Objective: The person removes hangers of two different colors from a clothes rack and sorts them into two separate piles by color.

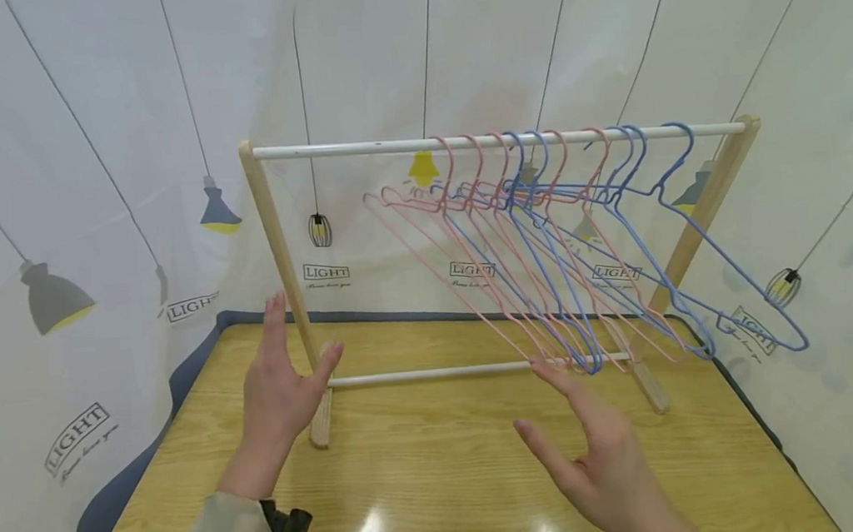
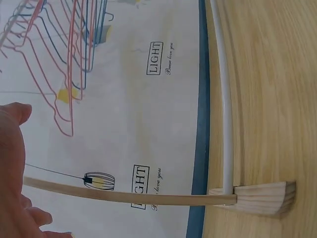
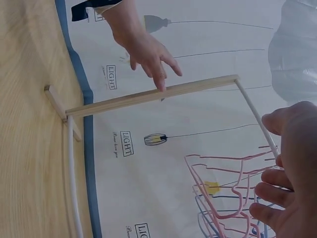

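A small clothes rack has wooden side posts, a white top rod [image 1: 342, 149] and a white lower rod [image 1: 420, 375]. Several pink hangers [image 1: 451, 168] and blue hangers [image 1: 691, 141] hang from the top rod, bunched toward its middle and right. My left hand [image 1: 278, 390] is raised beside the left post [image 1: 274, 236], fingers straight and thumb spread, holding nothing. Low in front of the hangers, my right hand [image 1: 600, 461] reaches forward with fingers extended and nothing in it; its fingertips overlap the hangers' lower ends in the head view.
The rack stands on a wooden table [image 1: 412, 459], its wooden feet [image 1: 320, 425] resting on the top. A white cloth [image 1: 350, 63] printed with lamps hangs behind and around the sides, with a dark blue border [image 1: 180, 377]. A black band [image 1: 287, 521] circles my left wrist.
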`<action>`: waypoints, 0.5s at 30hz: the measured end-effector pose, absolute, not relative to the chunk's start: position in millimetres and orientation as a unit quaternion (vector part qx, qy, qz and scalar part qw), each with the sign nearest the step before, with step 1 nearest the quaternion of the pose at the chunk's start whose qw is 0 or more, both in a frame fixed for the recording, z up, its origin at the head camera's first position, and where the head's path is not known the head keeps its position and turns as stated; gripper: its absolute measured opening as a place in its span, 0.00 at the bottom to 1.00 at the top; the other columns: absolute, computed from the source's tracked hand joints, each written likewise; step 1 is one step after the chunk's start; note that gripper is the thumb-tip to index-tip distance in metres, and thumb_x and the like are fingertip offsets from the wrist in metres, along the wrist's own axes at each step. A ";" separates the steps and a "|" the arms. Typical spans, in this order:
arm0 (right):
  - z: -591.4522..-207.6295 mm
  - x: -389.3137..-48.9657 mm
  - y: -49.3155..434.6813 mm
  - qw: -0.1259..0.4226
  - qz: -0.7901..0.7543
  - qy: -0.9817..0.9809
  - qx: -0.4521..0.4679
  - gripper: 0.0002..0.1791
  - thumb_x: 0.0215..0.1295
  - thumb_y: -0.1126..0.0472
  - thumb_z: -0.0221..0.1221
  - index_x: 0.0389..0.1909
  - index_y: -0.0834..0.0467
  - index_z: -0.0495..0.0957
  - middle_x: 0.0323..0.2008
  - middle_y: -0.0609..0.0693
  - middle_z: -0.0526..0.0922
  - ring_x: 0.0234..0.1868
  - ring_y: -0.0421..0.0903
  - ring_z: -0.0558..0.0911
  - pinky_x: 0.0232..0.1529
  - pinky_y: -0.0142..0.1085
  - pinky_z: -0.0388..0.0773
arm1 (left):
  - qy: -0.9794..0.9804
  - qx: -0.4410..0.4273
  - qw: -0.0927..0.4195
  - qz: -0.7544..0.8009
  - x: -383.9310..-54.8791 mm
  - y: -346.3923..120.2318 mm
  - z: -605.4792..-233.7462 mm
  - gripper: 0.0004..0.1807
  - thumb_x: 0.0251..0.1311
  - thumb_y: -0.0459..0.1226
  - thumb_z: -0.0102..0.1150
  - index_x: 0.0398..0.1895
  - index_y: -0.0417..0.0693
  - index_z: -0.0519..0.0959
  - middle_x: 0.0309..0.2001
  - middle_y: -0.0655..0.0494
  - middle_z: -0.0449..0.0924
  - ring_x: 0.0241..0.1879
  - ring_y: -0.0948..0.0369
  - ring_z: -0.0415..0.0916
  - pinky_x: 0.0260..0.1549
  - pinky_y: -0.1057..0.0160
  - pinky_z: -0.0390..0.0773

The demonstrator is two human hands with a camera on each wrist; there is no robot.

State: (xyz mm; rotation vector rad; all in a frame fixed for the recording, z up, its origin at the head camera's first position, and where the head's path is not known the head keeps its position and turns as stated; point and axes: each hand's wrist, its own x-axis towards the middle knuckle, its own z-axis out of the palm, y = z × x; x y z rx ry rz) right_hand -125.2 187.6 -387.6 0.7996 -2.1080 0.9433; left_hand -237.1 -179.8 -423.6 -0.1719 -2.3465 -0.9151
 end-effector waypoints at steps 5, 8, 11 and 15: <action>-380.3 -142.3 185.1 0.372 0.376 -0.796 0.295 0.30 0.72 0.54 0.68 0.68 0.65 0.76 0.64 0.58 0.82 0.64 0.59 0.81 0.70 0.33 0.70 | -0.868 -0.019 0.289 -0.403 -261.1 -188.8 -423.3 0.59 0.66 0.58 0.69 0.88 0.58 0.39 0.77 0.31 0.61 0.55 0.29 0.78 0.48 0.32 0.79; -380.4 -151.7 185.0 0.371 0.386 -0.797 0.280 0.31 0.63 0.66 0.72 0.67 0.67 0.77 0.65 0.58 0.81 0.65 0.61 0.80 0.70 0.34 0.71 | -0.858 -0.010 0.272 -0.436 -275.8 -191.5 -424.1 0.60 0.66 0.59 0.68 0.88 0.61 0.38 0.80 0.34 0.56 0.67 0.32 0.70 0.60 0.32 0.74; -382.3 -160.2 184.5 0.370 0.402 -0.794 0.266 0.31 0.58 0.74 0.72 0.65 0.69 0.77 0.65 0.61 0.81 0.64 0.61 0.81 0.68 0.35 0.74 | -0.847 -0.012 0.253 -0.466 -288.3 -191.8 -426.2 0.58 0.68 0.55 0.69 0.88 0.63 0.37 0.84 0.42 0.49 0.77 0.36 0.56 0.69 0.34 0.65; -385.1 -168.8 182.9 0.362 0.434 -0.788 0.246 0.29 0.60 0.77 0.71 0.63 0.72 0.77 0.63 0.64 0.82 0.61 0.62 0.82 0.65 0.36 0.76 | -0.837 -0.010 0.242 -0.491 -299.2 -189.8 -428.6 0.55 0.72 0.48 0.67 0.88 0.59 0.38 0.84 0.44 0.47 0.80 0.41 0.52 0.71 0.37 0.64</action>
